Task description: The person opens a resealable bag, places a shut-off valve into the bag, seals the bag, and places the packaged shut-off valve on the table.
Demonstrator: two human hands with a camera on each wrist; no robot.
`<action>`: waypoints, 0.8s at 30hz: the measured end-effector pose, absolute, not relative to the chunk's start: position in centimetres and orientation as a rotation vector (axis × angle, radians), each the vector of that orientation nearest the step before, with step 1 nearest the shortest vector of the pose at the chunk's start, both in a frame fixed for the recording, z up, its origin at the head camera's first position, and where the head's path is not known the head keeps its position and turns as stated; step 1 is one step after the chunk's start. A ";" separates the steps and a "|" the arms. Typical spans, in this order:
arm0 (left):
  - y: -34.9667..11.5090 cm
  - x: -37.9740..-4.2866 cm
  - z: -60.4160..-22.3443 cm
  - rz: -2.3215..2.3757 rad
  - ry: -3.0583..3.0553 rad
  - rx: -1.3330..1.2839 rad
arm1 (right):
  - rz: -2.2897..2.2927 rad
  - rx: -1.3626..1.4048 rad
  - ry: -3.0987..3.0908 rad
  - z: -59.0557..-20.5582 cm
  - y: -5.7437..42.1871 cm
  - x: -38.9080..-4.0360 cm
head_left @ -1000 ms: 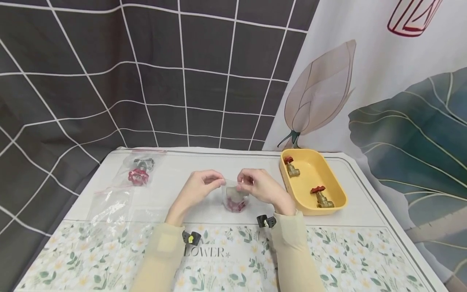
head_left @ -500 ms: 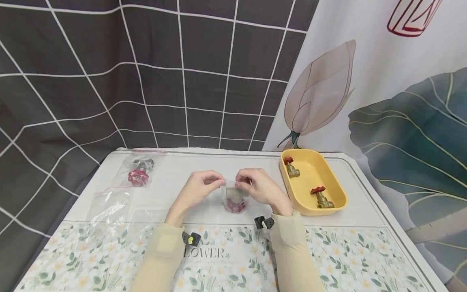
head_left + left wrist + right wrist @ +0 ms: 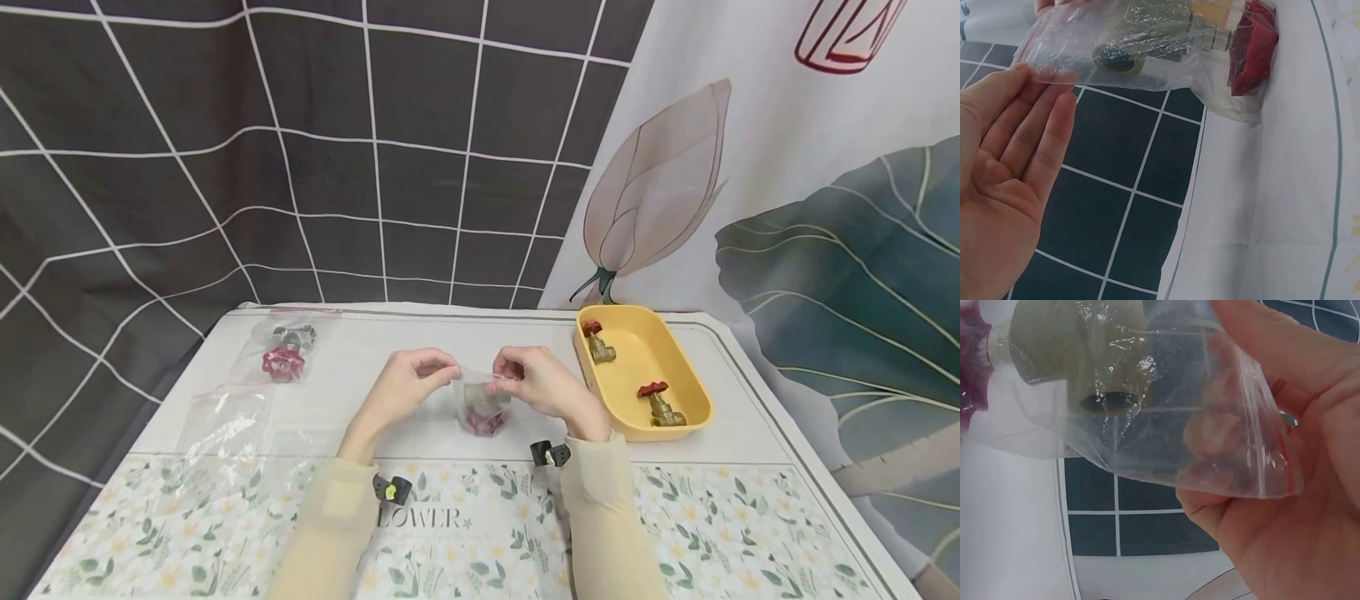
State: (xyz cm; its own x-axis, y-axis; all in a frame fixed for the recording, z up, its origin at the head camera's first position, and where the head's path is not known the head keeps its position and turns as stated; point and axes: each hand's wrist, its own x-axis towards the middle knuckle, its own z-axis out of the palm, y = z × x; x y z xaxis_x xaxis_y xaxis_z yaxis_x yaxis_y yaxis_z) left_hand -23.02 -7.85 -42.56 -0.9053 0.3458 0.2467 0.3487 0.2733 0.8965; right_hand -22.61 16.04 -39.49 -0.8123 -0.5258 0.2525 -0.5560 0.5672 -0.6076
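A clear zip bag (image 3: pixel 1166 447) holds a brass valve (image 3: pixel 483 396) whose red handwheel (image 3: pixel 483 422) points down at the tabletop. My left hand (image 3: pixel 408 379) pinches the bag's upper left corner between thumb and fingers; in the left wrist view its other fingers are extended. The upper right edge is pinched by my right hand (image 3: pixel 536 383), with the thumb in front and the fingers behind the plastic. A red line marks the zip strip (image 3: pixel 1285 456), which runs beside the right palm. Whether the strip is sealed, I cannot tell.
On the right stands a yellow tray (image 3: pixel 637 333) with two red-handled brass valves (image 3: pixel 663 411) in it. At the back left lies a bagged valve (image 3: pixel 285 360) with a red handwheel. In front of that is a flat clear zip bag (image 3: pixel 228 417).
My right hand shifts slightly left, then back right along the bag's top edge. My left hand, the bag and the tray stay nearly where they were.
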 end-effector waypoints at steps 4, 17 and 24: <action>-7.9 -22.9 -42.5 -1.773 -2.504 -0.672 | 1.100 0.978 -2.724 -39.6 16.1 -22.6; -8.0 -23.0 -42.5 -1.733 -2.519 -0.686 | 1.170 0.989 -2.725 -39.8 16.0 -22.6; -7.8 -22.6 -41.7 -1.725 -2.522 -0.659 | 1.135 0.886 -2.809 -39.4 16.5 -22.6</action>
State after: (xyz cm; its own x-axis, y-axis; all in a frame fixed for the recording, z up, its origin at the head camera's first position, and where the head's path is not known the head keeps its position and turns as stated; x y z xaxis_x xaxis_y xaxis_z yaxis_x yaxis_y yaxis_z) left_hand -22.59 -7.83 -41.71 -0.9108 0.3316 0.2459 0.3494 0.3020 0.8870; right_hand -22.64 16.46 -39.45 -0.8423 -0.5051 0.1883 -0.4941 0.5838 -0.6443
